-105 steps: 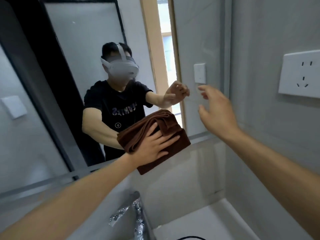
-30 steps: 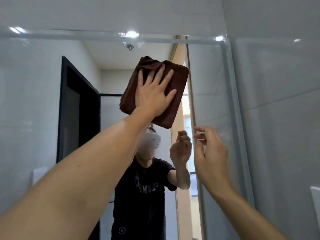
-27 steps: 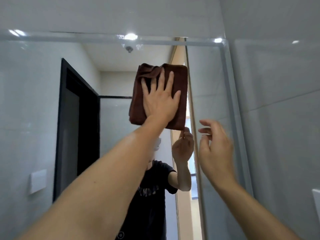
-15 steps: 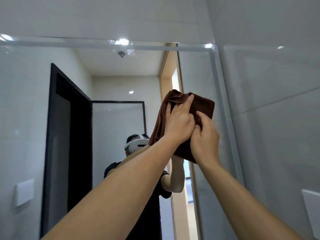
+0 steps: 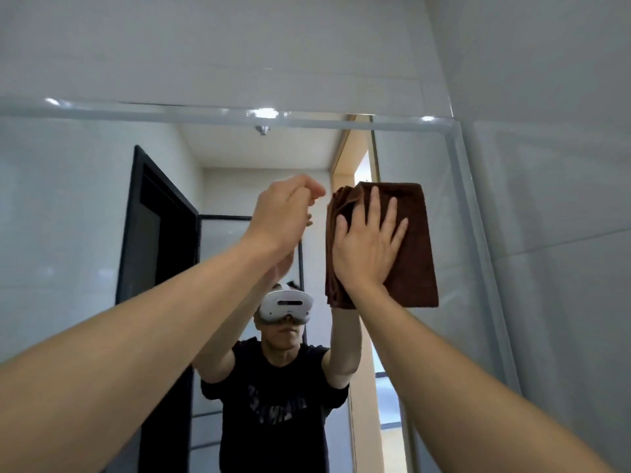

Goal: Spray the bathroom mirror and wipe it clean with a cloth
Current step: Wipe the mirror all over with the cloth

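Cloth (image 5: pixel 406 254) now under my right hand (image 5: pixel 368 244), flat-pressed on mirror (image 5: pixel 85 206) — left hand (image 5: pixel 283 216) off, loosely curled, empty. Risk: bunched fold slips, streaks.

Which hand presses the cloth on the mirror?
The right hand, fingers spread flat on the brown cloth. The left hand holds nothing, beside it.

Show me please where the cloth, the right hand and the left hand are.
cloth (image 5: pixel 415 268): head view, bare brown part right of the hand.
right hand (image 5: pixel 367 247): head view, back of the hand, flat on the cloth.
left hand (image 5: pixel 280 220): head view, back of the hand.
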Motion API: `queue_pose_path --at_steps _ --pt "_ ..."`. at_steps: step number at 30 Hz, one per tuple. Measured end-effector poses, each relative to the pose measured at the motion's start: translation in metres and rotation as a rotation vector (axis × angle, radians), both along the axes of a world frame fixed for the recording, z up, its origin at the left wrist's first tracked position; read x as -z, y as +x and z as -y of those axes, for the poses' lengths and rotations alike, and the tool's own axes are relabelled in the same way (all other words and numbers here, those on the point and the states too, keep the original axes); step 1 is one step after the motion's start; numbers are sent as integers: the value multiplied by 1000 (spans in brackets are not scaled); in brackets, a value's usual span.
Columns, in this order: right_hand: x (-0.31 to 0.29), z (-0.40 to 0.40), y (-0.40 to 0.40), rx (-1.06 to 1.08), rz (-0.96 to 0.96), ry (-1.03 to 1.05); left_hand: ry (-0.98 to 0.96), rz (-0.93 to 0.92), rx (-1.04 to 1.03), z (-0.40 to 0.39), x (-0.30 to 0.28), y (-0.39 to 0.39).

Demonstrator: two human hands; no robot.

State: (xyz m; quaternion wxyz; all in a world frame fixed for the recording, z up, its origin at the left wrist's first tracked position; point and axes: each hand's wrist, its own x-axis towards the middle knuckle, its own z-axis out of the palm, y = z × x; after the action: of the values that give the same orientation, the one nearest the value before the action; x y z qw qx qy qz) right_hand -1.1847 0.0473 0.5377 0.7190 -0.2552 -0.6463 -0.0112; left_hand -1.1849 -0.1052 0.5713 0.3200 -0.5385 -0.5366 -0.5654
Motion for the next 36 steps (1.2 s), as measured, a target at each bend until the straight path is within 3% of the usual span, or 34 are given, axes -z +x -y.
queue_pose_path --at_steps 2,6,11,18,22,25,29,36 --pt "-15 10 -6 15 46 56 127 -110 -220 10 -6 -11" --pt "-32 22 -12 5 157 209 271 -256 -319 5 -7 -26" --pt "-50 -13 10 -27 172 316 249 -480 -389 -12 4 -23" --pt "-78 -81 46 11 -88 41 16 -744 -562 -21 21 -30" --pt "-79 -89 62 -53 -14 33 -40 -860 -597 2 23 -31" --pt "-72 -101 72 77 106 105 -38 -872 -616 32 26 -41" --pt "-75 -97 61 161 101 91 -60 -883 -697 80 27 -65" --pt "-118 27 -16 75 136 141 8 -715 -884 156 -10 -93"
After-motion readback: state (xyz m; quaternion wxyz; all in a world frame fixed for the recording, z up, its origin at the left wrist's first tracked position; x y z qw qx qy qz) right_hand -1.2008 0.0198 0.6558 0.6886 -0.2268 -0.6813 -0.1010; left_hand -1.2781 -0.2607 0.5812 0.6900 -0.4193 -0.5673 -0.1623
